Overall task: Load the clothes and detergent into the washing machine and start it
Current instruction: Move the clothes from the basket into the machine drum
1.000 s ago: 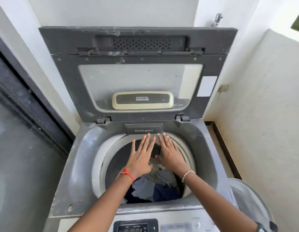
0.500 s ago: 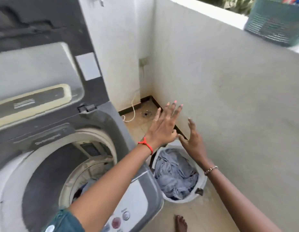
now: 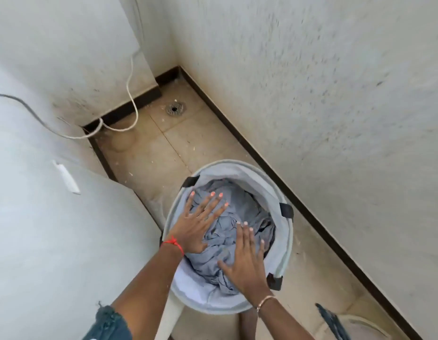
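**Status:** loading stage, incomplete. The crumpled blue-grey thin-fabric clothes [image 3: 247,212] lie inside the round pale-grey fabric laundry basket [image 3: 285,244], so this batch is not yet in the washer. Drum, detergent and controls are out of view, so those steps can't be judged done.

**Materials (ref. = basket):**
- Rough white plaster wall [image 3: 335,94], right of and behind basket: matte, speckled.
- Smooth pale cabinet panel [image 3: 41,241], left of basket: hard, flat, prob. the washer's side.
- Beige floor tiles [image 3: 164,148], under and beyond basket: flat, dusty, w/ small debris.
- Basket: soft-walled cylinder, stiffer rim, black strap handles [image 3: 286,209].
- Clothes: limp, heavily creased, prob. bunch easily when gathered.
- Left hand [image 3: 198,227], over basket's left half: fingers straight and spread, palm down on clothes, nothing gripped.
- Right hand [image 3: 245,261], over basket's near half: same flat pose, no grip.
- Round metal floor drain [image 3: 175,109], well beyond basket.
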A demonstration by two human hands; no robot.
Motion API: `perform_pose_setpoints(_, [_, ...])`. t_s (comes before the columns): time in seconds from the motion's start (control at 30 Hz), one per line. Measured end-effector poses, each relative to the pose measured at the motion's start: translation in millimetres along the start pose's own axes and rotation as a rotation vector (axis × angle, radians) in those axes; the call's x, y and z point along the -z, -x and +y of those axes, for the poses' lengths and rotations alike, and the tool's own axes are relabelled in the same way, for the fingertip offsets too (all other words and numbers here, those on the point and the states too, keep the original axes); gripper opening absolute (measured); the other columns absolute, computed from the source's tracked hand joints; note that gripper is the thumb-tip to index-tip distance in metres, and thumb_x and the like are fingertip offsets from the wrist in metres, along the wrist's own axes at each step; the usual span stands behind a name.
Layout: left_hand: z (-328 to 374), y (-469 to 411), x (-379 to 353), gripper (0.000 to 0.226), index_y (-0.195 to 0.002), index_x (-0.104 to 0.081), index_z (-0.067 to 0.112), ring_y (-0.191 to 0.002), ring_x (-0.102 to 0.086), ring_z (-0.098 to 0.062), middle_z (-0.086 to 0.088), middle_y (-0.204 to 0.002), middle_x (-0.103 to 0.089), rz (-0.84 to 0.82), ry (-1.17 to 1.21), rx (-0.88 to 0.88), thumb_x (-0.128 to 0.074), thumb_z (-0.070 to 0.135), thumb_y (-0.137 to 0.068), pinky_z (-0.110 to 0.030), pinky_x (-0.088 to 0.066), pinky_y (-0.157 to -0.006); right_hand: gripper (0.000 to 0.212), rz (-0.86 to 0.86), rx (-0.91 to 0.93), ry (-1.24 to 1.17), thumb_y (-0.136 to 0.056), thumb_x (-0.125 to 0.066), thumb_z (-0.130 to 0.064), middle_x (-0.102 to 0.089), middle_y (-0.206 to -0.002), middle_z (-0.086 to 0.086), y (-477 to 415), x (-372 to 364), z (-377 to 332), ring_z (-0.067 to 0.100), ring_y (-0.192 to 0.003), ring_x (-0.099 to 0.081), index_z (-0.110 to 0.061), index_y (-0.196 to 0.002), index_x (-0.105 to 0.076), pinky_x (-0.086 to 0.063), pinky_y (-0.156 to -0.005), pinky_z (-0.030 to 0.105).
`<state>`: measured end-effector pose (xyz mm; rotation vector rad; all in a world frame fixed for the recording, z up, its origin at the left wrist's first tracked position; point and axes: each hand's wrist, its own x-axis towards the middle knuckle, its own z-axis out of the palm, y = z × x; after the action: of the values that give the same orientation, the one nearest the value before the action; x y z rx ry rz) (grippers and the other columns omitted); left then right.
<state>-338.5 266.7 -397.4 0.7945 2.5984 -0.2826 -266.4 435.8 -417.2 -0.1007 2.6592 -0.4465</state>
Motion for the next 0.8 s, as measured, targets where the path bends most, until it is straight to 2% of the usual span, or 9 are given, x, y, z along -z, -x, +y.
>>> perform_pose_setpoints(0.1, [-2,-16,-60,0.133,-0.150,-0.002,0.019,-0.143,-0.008,-0.026,-0.006,-0.155,-0.015,-0.028,-0.068,-0.060,-0.072,0.042,-0.039,-0.063,-0.004,-0.109,0.115,-0.028,-0.010,0.023,-0.060,-0.045,-0.073,-0.032,-0.148,0.017,-7,-68,3,0.035,-0.135,-0.032,-0.008,-0.148,-0.009,-0.024,-0.104,0.059])
perform_pose_setpoints(0.17, [-7,-26,-91,0.134,-0.150,0.001,0.018,-0.140,-0.017,-0.026,-0.006,-0.153,-0.018,-0.019,-0.129,-0.132,-0.069,0.029,-0.036,-0.062,0.001,-0.110,0.124,-0.062,-0.007,0.048,-0.051,-0.054,-0.076,-0.028,-0.149,0.018,-11,-102,3,0.035,-0.136,-0.028,-0.007,-0.147,-0.016,-0.021,-0.102,0.062])
perform_pose_setpoints(0.23, [-18,-37,-113,0.135,-0.150,0.002,0.020,-0.140,-0.016,-0.026,-0.006,-0.153,-0.015,-0.033,-0.183,-0.174,-0.070,0.027,-0.036,-0.063,-0.002,-0.109,0.132,-0.102,-0.013,0.070,-0.042,-0.064,-0.077,-0.026,-0.151,0.019,-16,-125,2,0.036,-0.138,-0.026,-0.007,-0.145,-0.022,-0.023,-0.101,0.066])
perform_pose_setpoints(0.3, [-29,-51,-121,0.135,-0.148,0.008,0.024,-0.144,-0.003,-0.028,-0.006,-0.157,0.000,-0.089,-0.213,-0.217,-0.075,0.028,-0.041,-0.065,0.000,-0.108,0.132,-0.105,-0.034,0.077,-0.042,-0.068,-0.075,-0.021,-0.152,0.018,-21,-143,1,0.037,-0.140,-0.023,-0.009,-0.146,-0.021,-0.023,-0.100,0.069])
perform_pose_setpoints(0.33, [-32,-58,-122,0.134,-0.146,0.015,0.026,-0.144,0.008,-0.030,-0.007,-0.157,0.014,-0.109,-0.235,-0.246,-0.076,0.029,-0.048,-0.065,0.007,-0.107,0.131,-0.106,-0.047,0.081,-0.043,-0.070,-0.073,-0.018,-0.153,0.018,-23,-149,0,0.037,-0.140,-0.021,-0.010,-0.147,-0.020,-0.021,-0.100,0.070])
perform_pose_setpoints(0.43, [-35,-79,-123,0.132,-0.135,0.039,0.031,-0.132,0.035,-0.035,-0.008,-0.142,0.043,-0.176,-0.269,-0.326,-0.074,0.032,-0.066,-0.068,0.023,-0.100,0.136,-0.097,-0.074,0.085,-0.040,-0.077,-0.065,-0.012,-0.155,0.017,-32,-158,2,0.036,-0.142,-0.015,-0.013,-0.148,-0.014,-0.021,-0.100,0.072])
perform_pose_setpoints(0.6, [-29,-91,-134,0.123,-0.138,0.030,0.037,-0.136,0.028,-0.043,-0.009,-0.149,0.034,-0.184,-0.241,-0.287,-0.069,0.018,-0.069,-0.076,0.015,-0.095,0.129,-0.075,-0.097,0.093,-0.045,-0.086,-0.043,-0.015,-0.154,0.014,-42,-165,8,0.038,-0.139,-0.022,-0.024,-0.149,-0.012,-0.027,-0.090,0.075])
perform_pose_setpoints(0.67, [-27,-91,-140,0.123,-0.137,0.033,0.036,-0.136,0.028,-0.043,-0.009,-0.148,0.036,-0.216,-0.225,-0.278,-0.068,0.015,-0.070,-0.076,0.014,-0.095,0.125,-0.063,-0.101,0.094,-0.050,-0.086,-0.025,-0.018,-0.154,0.012,-44,-172,12,0.039,-0.137,-0.028,-0.026,-0.149,-0.009,-0.032,-0.086,0.075])
perform_pose_setpoints(0.8, [-22,-92,-148,0.119,-0.136,0.037,0.029,-0.136,0.029,-0.041,-0.008,-0.142,0.043,-0.280,-0.170,-0.278,-0.064,0.009,-0.076,-0.069,0.004,-0.106,0.113,-0.005,-0.113,0.124,-0.057,-0.062,0.012,-0.026,-0.152,0.007,-43,-185,16,0.038,-0.134,-0.035,-0.028,-0.148,-0.009,-0.038,-0.083,0.073])
